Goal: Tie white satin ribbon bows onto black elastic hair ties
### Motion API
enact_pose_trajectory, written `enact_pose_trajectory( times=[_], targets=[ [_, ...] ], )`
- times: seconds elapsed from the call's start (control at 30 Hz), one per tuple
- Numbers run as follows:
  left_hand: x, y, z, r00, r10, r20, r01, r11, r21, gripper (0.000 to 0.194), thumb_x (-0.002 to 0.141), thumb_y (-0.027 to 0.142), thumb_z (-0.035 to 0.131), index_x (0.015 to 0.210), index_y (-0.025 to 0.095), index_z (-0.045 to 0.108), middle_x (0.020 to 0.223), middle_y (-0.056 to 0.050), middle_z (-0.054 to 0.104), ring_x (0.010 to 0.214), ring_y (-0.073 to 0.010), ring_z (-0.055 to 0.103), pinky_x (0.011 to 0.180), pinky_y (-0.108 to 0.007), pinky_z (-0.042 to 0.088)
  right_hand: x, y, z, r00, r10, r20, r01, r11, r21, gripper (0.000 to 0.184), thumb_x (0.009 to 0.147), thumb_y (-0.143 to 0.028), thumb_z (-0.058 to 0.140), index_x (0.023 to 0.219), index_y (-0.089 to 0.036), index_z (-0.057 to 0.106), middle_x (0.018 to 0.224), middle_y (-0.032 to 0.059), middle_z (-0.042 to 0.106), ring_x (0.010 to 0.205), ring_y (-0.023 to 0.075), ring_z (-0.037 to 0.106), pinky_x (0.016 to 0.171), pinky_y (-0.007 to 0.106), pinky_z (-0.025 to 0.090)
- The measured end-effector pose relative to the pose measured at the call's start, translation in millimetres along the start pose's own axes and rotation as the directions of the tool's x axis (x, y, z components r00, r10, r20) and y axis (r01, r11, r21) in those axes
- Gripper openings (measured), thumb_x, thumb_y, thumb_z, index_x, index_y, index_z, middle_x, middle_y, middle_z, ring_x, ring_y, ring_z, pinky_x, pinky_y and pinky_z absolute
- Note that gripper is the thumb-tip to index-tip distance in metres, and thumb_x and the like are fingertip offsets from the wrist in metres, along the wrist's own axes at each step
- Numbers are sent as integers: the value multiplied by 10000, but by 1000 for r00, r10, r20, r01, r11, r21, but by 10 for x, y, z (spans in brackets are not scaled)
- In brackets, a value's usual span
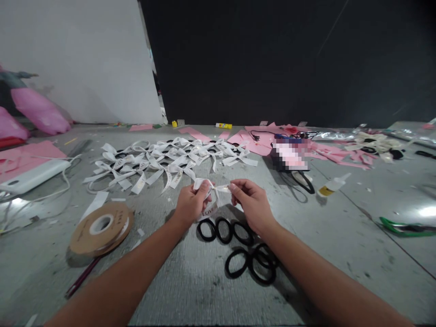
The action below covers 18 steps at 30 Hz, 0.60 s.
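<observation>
White printed ribbon, lettering "LOVE" legible on the lower tail, is between the two hands, above the grey bench and just beyond the nearer row of black hair ties. Left hand: thumb and fingers pinch the looped part. Right hand: thumb and forefinger grasp the narrow end. Whether a hair tie sits inside the fold cannot be made out.

Step, as judged: a knot or bow being shaped, with one end drawn sideways. That handling calls for a firm left pinch at the crossing and an even, flat pull from the right; a slack pinch could let the loop twist.

Edges and room: tied white bows spread beyond the left hand, towards the bench's far edge at the black panel. Cardboard ribbon spool lies left of the left forearm. Plastic bottle stands well to the right. Open grey surface shows between spool and hair ties, and from the right forearm out towards the green-edged tool, giving sideways room low over the bench.
</observation>
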<state>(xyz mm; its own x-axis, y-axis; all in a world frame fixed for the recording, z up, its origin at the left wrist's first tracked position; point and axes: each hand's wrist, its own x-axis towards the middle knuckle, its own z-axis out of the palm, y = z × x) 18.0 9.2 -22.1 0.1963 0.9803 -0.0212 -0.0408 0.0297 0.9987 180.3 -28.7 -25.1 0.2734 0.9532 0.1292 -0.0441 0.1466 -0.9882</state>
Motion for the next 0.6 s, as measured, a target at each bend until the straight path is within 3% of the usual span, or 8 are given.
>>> enact_pose_trajectory(
  times=[0.17,0.27,0.4,0.5,0.6],
  targets=[
    [50,-22,-29,1000,2,-10,-2,1000,-28,570,786,605,634,1053,104,685,524,35,528,347,-62,391,332,-186,294,58,-13,1,997,60,-49,-58,997,56,308,753,-453,718,902,-189,660,716,-19,600,596,111,542,568,256,452],
    [40,-22,-20,999,-1,52,4,999,-43,549,804,591,617,1055,105,673,532,31,540,353,-68,406,336,-188,313,47,-17,25,994,105,27,-106,992,69,424,750,-507,712,1043,-208,643,844,3,635,727,143,609,633,279,510],
    [38,-24,-19,992,4,126,-2,1000,-14,555,823,542,608,1180,117,601,585,30,563,376,-77,419,358,-200,329,74,13,-9,997,74,34,-73,997,-32,433,723,-468,753,1021,-172,647,669,-43,565,622,124,563,627,282,489],
    [66,-32,-69,991,94,91,-111,974,197,543,817,425,641,1264,129,555,643,20,601,461,-93,466,452,-215,377,190,30,-151,998,22,-55,-29,991,-131,428,741,-481,726,1023,-171,637,590,-65,534,523,111,487,548,272,419],
    [87,-42,-118,972,194,130,-234,831,505,385,835,379,621,1132,136,661,629,7,597,552,-118,496,565,-243,390,341,57,-334,996,-43,-84,7,922,-386,472,762,-510,692,1082,-167,638,667,-13,625,531,130,493,563,297,402]
  ],
)
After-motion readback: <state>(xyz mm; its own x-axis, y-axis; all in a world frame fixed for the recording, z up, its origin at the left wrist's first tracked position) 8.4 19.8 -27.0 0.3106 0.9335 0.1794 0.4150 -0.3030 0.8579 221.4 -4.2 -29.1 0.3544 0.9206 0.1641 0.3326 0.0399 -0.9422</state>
